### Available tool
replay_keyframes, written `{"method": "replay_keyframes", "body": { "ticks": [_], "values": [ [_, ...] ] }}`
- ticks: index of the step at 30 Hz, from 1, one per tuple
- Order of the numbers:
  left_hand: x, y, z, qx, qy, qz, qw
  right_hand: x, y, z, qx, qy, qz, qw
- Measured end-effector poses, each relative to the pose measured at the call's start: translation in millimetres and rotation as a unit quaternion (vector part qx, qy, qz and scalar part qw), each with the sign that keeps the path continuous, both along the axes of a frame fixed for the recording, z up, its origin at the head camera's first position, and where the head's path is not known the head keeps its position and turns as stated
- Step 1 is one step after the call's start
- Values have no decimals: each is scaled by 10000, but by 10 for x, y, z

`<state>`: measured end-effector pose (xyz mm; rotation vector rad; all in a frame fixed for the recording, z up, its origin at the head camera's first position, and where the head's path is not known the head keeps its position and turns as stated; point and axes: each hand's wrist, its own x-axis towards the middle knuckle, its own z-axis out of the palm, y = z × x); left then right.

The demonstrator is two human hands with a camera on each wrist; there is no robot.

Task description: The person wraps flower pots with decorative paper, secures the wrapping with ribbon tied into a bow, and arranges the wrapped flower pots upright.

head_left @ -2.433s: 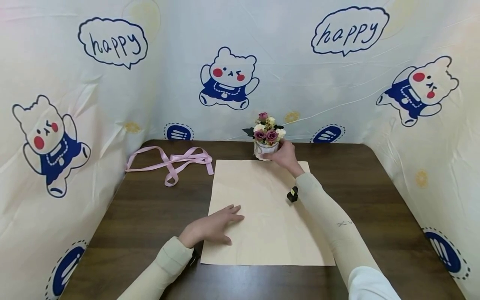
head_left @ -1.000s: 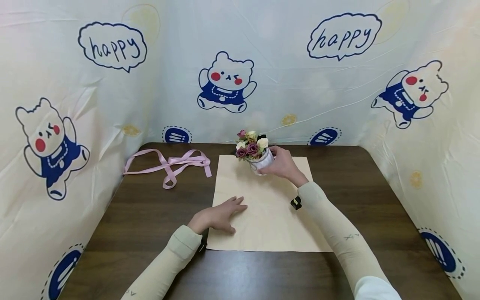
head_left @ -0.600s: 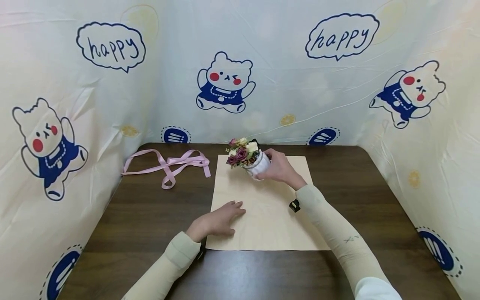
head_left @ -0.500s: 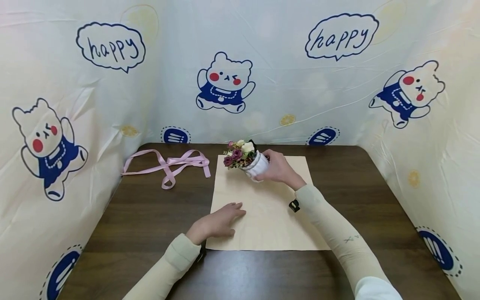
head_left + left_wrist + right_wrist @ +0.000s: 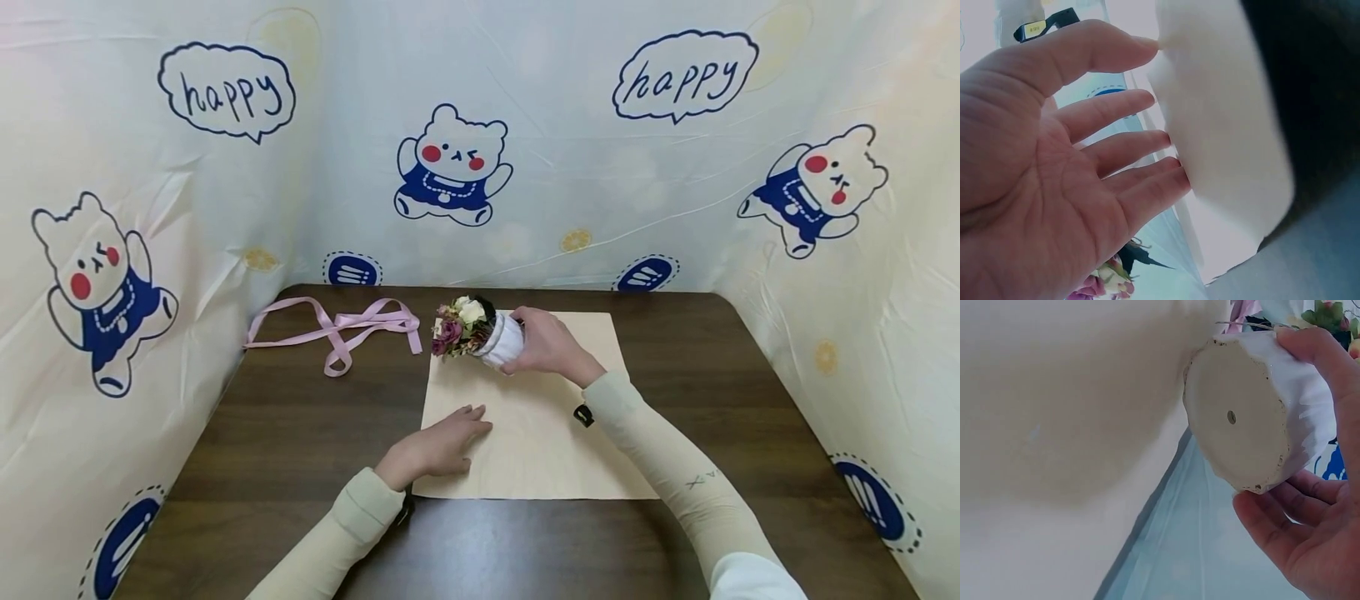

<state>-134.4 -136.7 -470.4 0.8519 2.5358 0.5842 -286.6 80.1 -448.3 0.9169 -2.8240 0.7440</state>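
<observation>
My right hand [image 5: 551, 343] grips a small white flower pot [image 5: 504, 340] and holds it tipped to the left over the back part of a cream sheet of paper [image 5: 540, 442]. Purple and white artificial flowers [image 5: 459, 325] point left out of the pot. In the right wrist view, thumb and fingers wrap the sides of the pot [image 5: 1235, 412], and its underside with a small hole faces the camera. My left hand [image 5: 442, 442] rests with spread fingers on the paper's front left; the left wrist view shows its fingertips [image 5: 1175, 172] touching the sheet.
A loose pink ribbon [image 5: 337, 325] lies in loops on the back left of the dark wooden table [image 5: 300, 425]. A printed cloth curtain [image 5: 570, 150] with cartoon bears stands around the back and both sides.
My right hand has lifted the flower pot from behind the paper, brought it forward and left, and tipped it leftward. The left hand stays on the paper, which slid slightly away from the front edge.
</observation>
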Motion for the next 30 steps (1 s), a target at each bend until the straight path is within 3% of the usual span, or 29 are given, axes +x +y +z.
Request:
{"method": "replay_keyframes", "body": {
  "ticks": [10, 30],
  "values": [
    [-3, 10, 25, -263, 98, -372, 9989, 39, -49, 31, 158, 195, 299, 9992],
    [42, 43, -3, -235, 4, -260, 9994, 177, -77, 56, 555, 294, 778, 9950]
  ]
}}
